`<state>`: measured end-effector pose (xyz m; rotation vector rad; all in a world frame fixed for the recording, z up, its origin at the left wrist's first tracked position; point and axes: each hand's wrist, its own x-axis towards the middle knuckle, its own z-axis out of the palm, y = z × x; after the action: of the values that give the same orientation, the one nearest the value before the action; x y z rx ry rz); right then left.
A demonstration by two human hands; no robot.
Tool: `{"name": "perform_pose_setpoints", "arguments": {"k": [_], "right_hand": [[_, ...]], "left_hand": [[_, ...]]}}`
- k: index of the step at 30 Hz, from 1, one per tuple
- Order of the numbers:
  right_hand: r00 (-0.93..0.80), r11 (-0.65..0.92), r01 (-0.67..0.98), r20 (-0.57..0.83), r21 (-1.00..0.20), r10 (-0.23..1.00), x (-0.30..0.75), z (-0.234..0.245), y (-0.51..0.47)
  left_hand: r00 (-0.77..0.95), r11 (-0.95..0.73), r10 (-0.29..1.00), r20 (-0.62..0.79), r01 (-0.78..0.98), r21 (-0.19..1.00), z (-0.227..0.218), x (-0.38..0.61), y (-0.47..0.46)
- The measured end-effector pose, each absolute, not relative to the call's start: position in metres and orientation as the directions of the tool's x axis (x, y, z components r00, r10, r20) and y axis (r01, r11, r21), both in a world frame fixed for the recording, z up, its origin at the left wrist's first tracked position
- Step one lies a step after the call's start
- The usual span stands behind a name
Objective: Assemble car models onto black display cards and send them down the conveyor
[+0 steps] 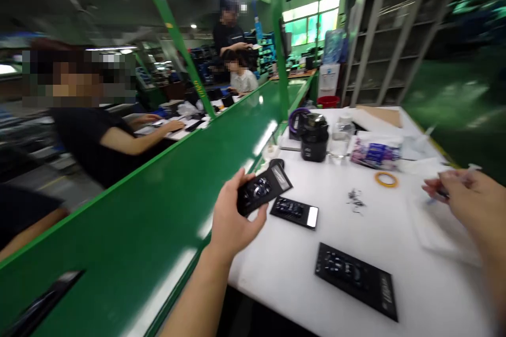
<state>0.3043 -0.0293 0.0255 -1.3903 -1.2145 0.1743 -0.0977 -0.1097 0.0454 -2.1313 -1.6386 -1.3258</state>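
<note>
My left hand (233,216) is closed around a flat black panel (259,189) and holds it tilted above the white table. Shiny dark raised parts and a silver label strip show on its face. Just beyond my fingers lies a second black panel (290,209) with a bright white end. A larger black panel (356,279) with pale lettering rests nearer the front edge. Over at the right, my right hand (470,195) grips a slim clear syringe (472,168), its flange pointing up; motion blurs it. Between the hands sits a small pile of black bits (356,200).
A yellow tape roll (386,179), a purple packet (375,152), a clear jar (340,137) and a black container (314,139) stand farther back. A green divider (158,210) borders the table's left side; a co-worker in a black shirt (87,137) sits beyond it.
</note>
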Motion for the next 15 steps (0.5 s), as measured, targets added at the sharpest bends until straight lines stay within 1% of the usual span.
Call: {"name": "perform_pose_setpoints", "arguments": {"k": [2, 3, 4, 5, 6, 7, 8, 9, 12, 13, 15], "right_hand": [[0.46, 0.294, 0.468, 0.514, -0.833, 0.724, 0.323, 0.044, -0.029], [0.439, 0.382, 0.258, 0.46, -0.887, 0.772, 0.326, 0.053, -0.034], [0.339, 0.415, 0.055, 0.408, -0.908, 0.848, 0.324, 0.061, -0.039], [0.279, 0.434, -0.084, 0.397, -0.897, 0.875, 0.318, 0.067, -0.045], [0.299, 0.479, -0.174, 0.417, -0.861, 0.858, 0.309, 0.071, -0.051], [0.239, 0.446, -0.246, 0.392, -0.861, 0.888, 0.297, 0.072, -0.055], [0.2, 0.422, -0.323, 0.375, -0.847, 0.905, 0.286, 0.071, -0.058], [0.151, 0.419, -0.43, 0.394, -0.8, 0.906, 0.275, 0.069, -0.059], [-0.083, 0.336, -0.685, 0.527, -0.647, 0.846, 0.255, 0.061, -0.06], [-0.137, 0.293, -0.735, 0.557, -0.612, 0.819, 0.252, 0.059, -0.06], [-0.186, 0.226, -0.789, 0.572, -0.572, 0.799, 0.248, 0.058, -0.062]], "left_hand": [[0.198, -0.545, 0.69, 0.697, 0.775, 0.32, 0.048, -0.049, -0.098], [0.296, -0.609, 0.682, 0.669, 0.736, 0.295, 0.049, -0.026, -0.092], [0.388, -0.662, 0.668, 0.634, 0.699, 0.27, 0.048, -0.005, -0.086], [0.467, -0.707, 0.646, 0.603, 0.665, 0.242, 0.046, 0.013, -0.08], [0.526, -0.744, 0.619, 0.583, 0.632, 0.219, 0.043, 0.028, -0.075], [0.563, -0.774, 0.59, 0.578, 0.597, 0.208, 0.039, 0.039, -0.069], [0.577, -0.795, 0.572, 0.582, 0.566, 0.22, 0.034, 0.047, -0.065], [0.574, -0.804, 0.568, 0.59, 0.539, 0.25, 0.029, 0.051, -0.062], [0.518, -0.782, 0.611, 0.598, 0.511, 0.357, 0.019, 0.05, -0.06], [0.504, -0.77, 0.626, 0.595, 0.518, 0.372, 0.019, 0.047, -0.061], [0.49, -0.757, 0.641, 0.591, 0.533, 0.378, 0.02, 0.042, -0.065]]}}
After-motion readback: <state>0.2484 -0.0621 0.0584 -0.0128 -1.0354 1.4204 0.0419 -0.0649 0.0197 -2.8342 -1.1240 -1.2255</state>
